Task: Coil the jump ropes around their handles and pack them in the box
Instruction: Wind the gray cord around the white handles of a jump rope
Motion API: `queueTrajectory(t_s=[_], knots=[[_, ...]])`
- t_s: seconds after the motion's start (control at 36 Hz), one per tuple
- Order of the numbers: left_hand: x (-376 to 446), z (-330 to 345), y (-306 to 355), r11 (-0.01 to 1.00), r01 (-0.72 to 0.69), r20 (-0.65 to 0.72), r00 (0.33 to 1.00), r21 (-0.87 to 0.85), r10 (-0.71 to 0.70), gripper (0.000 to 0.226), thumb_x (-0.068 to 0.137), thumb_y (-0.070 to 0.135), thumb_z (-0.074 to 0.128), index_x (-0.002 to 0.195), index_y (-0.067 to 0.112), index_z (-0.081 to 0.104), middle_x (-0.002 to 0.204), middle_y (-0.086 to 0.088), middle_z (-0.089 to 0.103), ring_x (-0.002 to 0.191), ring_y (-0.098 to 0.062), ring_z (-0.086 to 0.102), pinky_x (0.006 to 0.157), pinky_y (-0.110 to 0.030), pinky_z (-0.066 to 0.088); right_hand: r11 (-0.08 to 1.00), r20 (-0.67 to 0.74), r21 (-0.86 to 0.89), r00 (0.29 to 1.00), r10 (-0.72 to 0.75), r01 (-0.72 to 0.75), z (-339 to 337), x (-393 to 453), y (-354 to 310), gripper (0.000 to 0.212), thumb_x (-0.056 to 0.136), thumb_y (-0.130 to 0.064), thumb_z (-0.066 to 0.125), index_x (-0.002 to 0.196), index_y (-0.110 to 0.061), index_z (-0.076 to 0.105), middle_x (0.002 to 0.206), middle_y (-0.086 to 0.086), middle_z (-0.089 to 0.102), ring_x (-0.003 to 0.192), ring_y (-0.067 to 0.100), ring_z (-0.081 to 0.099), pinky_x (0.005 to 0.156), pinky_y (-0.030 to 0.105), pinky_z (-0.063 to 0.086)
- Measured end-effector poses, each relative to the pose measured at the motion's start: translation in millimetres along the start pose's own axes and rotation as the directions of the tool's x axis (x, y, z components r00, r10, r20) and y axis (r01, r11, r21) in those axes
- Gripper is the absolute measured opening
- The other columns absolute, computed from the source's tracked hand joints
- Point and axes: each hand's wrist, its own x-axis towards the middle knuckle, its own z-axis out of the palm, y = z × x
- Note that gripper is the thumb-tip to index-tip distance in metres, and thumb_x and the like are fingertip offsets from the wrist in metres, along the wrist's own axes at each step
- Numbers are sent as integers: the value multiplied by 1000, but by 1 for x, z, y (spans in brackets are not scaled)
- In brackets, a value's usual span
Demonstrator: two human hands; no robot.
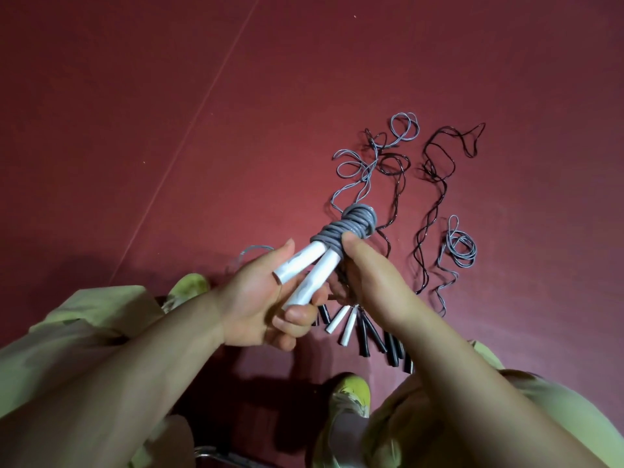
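Above the dark red carpeted floor (169,96), I see my left hand (256,298) gripping two white cylindrical plastic handles (305,268), while my right hand (368,271) pinches the grey cord coil (351,224) wound round their top. Beyond that coil, loose grey and black jump ropes (435,184) sprawl on the floor; their black and white handles (358,329) lie below my hands.

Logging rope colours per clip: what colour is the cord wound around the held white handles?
Grey cord, seen in the head view, wound around the white handles.
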Motion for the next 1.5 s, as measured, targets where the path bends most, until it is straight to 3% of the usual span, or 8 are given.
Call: queueTrajectory(t_s=[0.47,0.64,0.75,0.83,1.06,1.25,1.42,1.5], knots=[[6,-6,-4,908,21,-382,911,418,154,70,92,63,9,74,12,53,54,-6,42,44,-13,22,50,-26,27,871,-166,-442,974,157,-216,2,-3,2,60,98,-57,28,65,-10,46,52,-2,37,50,16,30,57,29,27],[7,-9,-5,731,67,-478,796,679,371,66,97,54,14,76,12,59,51,3,53,41,-9,42,49,-23,40,889,-190,-386,964,187,-248,6,-4,9,63,94,-64,25,57,-15,41,54,2,45,52,20,41,64,34,39],[7,-15,-8,448,222,-451,733,866,508,60,97,53,18,76,15,59,77,-2,65,78,-18,60,75,-27,41,874,-141,-383,954,263,-298,9,-4,11,68,92,-70,18,65,-14,46,58,1,46,51,16,42,63,31,37],[9,-21,-11,385,261,-440,738,885,511,53,94,56,23,90,16,57,110,-12,64,108,-26,55,87,-28,35,894,-117,-314,947,298,-320,8,-3,10,63,93,-69,20,73,-16,49,53,-5,38,45,13,31,53,29,27],[8,-19,-10,362,324,-472,742,874,477,33,91,57,43,87,24,47,90,3,53,89,-20,51,73,-30,37,898,-155,-283,941,302,-335,6,-2,11,62,88,-71,35,73,-17,61,53,-8,42,41,8,34,50,26,29],[5,-24,-9,318,315,-438,763,894,475,40,75,54,67,80,19,49,78,6,52,69,-13,48,62,-31,35,911,-126,-374,983,133,-172,9,-5,6,43,91,-42,51,53,-22,44,46,-12,33,45,6,29,51,25,26],[-2,-12,-7,766,-86,-252,916,636,313,35,67,39,68,89,12,63,87,-9,67,89,-23,62,85,-39,47,994,-88,-111,996,-17,7,7,-5,7,18,69,-36,52,59,-22,50,55,-9,38,55,9,34,57,33,27],[-6,-12,-8,907,-117,-142,972,404,189,42,72,43,61,92,7,69,95,-21,70,98,-43,63,97,-51,44,996,47,35,995,-84,82,6,-5,11,43,68,-39,51,72,4,54,60,19,43,60,24,40,57,44,31]])
